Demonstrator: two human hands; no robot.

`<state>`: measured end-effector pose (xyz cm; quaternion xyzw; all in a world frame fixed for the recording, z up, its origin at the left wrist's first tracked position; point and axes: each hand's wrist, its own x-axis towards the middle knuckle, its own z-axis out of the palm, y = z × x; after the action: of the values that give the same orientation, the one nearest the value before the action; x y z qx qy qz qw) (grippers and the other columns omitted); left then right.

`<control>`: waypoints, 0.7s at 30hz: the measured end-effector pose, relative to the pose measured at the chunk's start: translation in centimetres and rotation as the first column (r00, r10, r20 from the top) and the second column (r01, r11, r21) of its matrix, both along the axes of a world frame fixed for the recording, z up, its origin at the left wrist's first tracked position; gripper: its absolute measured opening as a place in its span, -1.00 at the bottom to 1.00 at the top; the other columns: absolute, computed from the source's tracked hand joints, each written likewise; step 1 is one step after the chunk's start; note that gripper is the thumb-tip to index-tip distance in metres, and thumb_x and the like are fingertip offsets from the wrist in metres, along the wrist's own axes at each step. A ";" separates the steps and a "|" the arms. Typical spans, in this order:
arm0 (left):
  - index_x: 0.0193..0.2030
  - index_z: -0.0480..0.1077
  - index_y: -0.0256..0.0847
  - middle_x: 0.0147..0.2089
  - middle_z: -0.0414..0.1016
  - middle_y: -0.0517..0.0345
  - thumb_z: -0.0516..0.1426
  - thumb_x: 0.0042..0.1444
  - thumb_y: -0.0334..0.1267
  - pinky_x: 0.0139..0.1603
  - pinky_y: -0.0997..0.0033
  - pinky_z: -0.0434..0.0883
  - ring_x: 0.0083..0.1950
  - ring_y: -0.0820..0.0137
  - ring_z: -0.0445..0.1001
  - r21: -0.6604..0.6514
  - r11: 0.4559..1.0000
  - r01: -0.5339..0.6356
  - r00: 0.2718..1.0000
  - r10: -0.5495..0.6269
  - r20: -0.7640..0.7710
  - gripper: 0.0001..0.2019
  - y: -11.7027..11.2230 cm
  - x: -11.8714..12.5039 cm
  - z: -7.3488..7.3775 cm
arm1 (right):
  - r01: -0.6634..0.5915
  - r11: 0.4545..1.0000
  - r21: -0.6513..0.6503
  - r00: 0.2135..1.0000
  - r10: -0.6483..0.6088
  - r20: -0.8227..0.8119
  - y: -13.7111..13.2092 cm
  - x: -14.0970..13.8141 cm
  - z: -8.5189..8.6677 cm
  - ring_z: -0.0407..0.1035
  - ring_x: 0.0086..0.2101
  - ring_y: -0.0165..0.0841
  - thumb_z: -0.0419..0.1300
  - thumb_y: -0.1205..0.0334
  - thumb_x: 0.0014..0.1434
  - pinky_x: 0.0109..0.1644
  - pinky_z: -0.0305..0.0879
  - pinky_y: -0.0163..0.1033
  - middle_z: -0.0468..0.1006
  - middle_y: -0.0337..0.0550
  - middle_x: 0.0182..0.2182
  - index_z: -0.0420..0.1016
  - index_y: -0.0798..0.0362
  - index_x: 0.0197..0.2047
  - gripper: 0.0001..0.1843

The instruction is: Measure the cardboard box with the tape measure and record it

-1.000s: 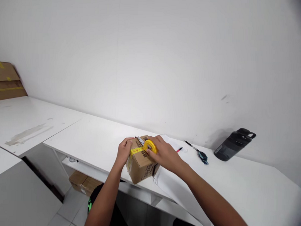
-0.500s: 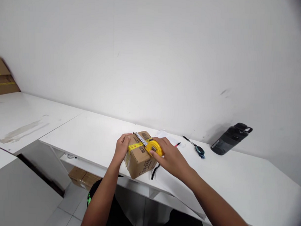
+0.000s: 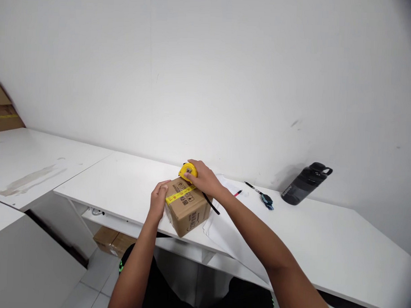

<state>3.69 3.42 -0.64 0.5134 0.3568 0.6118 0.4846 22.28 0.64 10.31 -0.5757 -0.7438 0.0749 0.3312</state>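
Note:
A small cardboard box (image 3: 191, 213) with yellow tape and dark print sits near the table's front edge. My left hand (image 3: 159, 198) holds its left side, thumb bent over the top edge. In my right hand (image 3: 205, 174) is a yellow tape measure (image 3: 188, 171), gripped at the box's far top edge. No drawn-out blade shows on the box top. The tape measure's black wrist strap (image 3: 211, 203) hangs down over the right side of the box.
White paper sheets (image 3: 229, 231) lie right of the box, with a red-tipped pen (image 3: 238, 193) on them. Farther right are a black pen (image 3: 253, 187), a dark watch-like item (image 3: 266, 201) and a tilted black bottle (image 3: 305, 183). Cartons (image 3: 113, 241) sit under the table.
My right hand has carried the tape measure from the box's right edge to its far edge. The blade that lay across the top is no longer seen. My left hand stays at the left side.

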 end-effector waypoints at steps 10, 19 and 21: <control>0.14 0.32 -0.19 0.01 0.51 -0.04 0.12 0.06 0.18 -0.12 0.26 0.47 -0.10 0.23 0.52 -0.128 0.985 0.117 0.988 -0.102 0.118 -0.39 -0.3 -6.5 -2.4 | -0.209 0.966 -0.153 0.851 0.102 -0.515 -2.6 1.2 -3.4 0.41 -0.20 -0.31 0.07 -0.12 0.23 -0.21 0.44 -0.17 0.43 -0.10 -0.04 0.09 -0.08 0.26 -0.39; -0.34 0.51 -0.25 -0.39 0.53 0.12 0.29 -0.17 0.07 -0.22 0.32 0.38 -0.29 0.28 0.44 -0.174 0.983 -0.052 0.924 -0.018 -0.382 -0.60 1.3 -13.4 -0.6 | -0.229 0.972 0.049 0.965 0.234 -0.121 -1.6 -5.5 -5.0 0.26 0.08 -0.22 0.05 0.04 0.28 0.12 0.25 -0.07 0.27 0.02 0.14 0.09 -0.02 0.29 -0.44; -0.25 0.53 -0.27 -0.32 0.57 0.03 0.17 -0.05 0.21 -0.20 0.28 0.40 -0.26 0.23 0.48 -0.263 0.964 0.038 0.948 -0.118 -0.295 -0.48 0.3 -13.5 -0.4 | -0.235 0.972 0.016 0.972 0.235 0.002 -1.2 -6.9 -4.6 0.30 0.01 -0.20 0.01 0.08 0.31 0.03 0.30 -0.09 0.26 0.03 0.13 0.08 -0.02 0.30 -0.47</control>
<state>-9.81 3.67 -1.06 0.5502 0.4825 0.4536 0.5087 15.40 -0.56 5.69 -0.4811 -0.8071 0.1076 0.3248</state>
